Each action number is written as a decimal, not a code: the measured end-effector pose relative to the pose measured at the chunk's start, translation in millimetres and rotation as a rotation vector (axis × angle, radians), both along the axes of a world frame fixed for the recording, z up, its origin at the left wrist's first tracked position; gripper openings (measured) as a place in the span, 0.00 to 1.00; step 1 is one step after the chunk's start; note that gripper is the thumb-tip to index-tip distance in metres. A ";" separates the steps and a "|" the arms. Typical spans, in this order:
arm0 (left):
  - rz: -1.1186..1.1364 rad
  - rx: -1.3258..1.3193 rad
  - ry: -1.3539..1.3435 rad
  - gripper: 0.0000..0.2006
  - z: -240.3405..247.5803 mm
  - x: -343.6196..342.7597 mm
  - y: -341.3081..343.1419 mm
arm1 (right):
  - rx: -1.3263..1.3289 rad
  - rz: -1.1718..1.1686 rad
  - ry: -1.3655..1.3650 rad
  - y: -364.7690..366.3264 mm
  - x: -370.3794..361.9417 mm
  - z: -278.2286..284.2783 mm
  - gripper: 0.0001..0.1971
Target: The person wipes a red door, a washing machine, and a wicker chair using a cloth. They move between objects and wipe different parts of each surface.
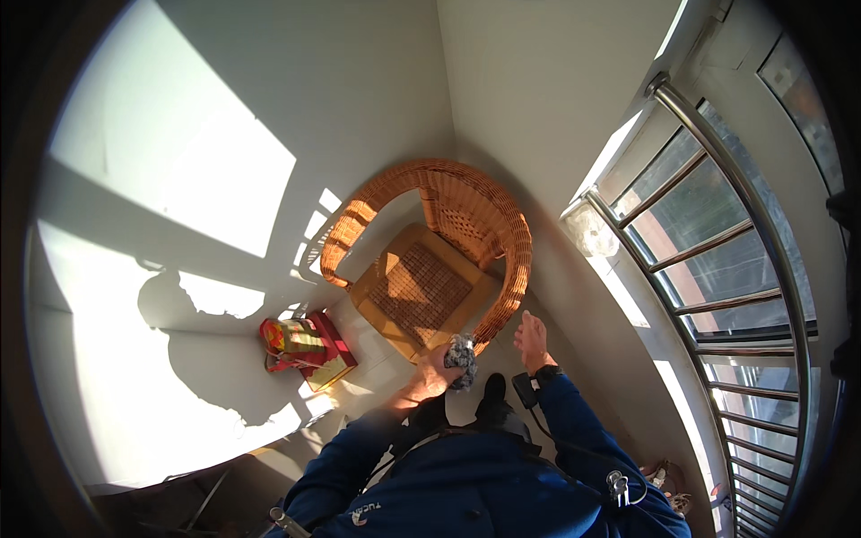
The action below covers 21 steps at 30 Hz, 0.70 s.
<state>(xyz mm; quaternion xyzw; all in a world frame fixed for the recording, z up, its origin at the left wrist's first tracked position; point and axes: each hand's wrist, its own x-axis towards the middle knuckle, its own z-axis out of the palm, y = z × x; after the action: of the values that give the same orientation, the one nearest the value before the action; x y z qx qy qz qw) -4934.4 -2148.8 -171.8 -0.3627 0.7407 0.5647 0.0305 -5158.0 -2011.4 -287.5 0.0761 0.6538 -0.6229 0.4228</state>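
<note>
My left hand [433, 370] is closed on a grey, shaggy cloth-like bundle [462, 362], flecked dark and light; its exact kind cannot be made out. That bundle is in front of a wicker armchair [516, 220] with a rounded woven back and arms, and overlaps the lower end of its right arm in the view. On the chair lies a brown seat pad [417, 285] with a beaded middle. My right hand [531, 339] holds nothing, its fingers stretched out, just right of the chair's arm. A watch [547, 371] is on that wrist.
Left of the chair, a red and yellow gift bag or box [309, 350] stands by the sunlit wall. Metal railings [753, 202] run along the window on the right. A clear plastic bag [592, 231] hangs near their far end. Walls meet behind the chair.
</note>
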 end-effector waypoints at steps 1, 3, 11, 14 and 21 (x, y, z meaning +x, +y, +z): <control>-0.064 -0.126 0.069 0.28 -14.9 -6.4 0.1 | -0.045 -0.027 0.044 -5.4 -1.3 -13.9 0.15; -0.094 -0.111 0.048 0.28 -47.9 -21.5 -2.9 | -0.093 -0.079 0.138 -12.2 -1.4 -39.6 0.17; -0.144 -0.346 0.382 0.30 -139.1 -103.2 -47.5 | -0.088 -0.430 0.302 -83.1 33.8 -85.4 0.28; -0.218 -0.325 0.407 0.33 -155.6 -145.0 -68.0 | 0.163 -0.557 0.311 -103.6 38.6 -82.9 0.27; -0.713 -0.797 0.643 0.31 -154.4 -223.2 -80.6 | 0.580 -0.573 0.425 -121.8 40.1 -62.6 0.23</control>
<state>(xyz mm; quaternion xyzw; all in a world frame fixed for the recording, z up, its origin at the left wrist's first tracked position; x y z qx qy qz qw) -5157.6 -2229.3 -326.2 0.1114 0.9422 0.2807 -0.1450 -5117.9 -2133.2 -350.0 0.2397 0.8259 -0.5078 0.0511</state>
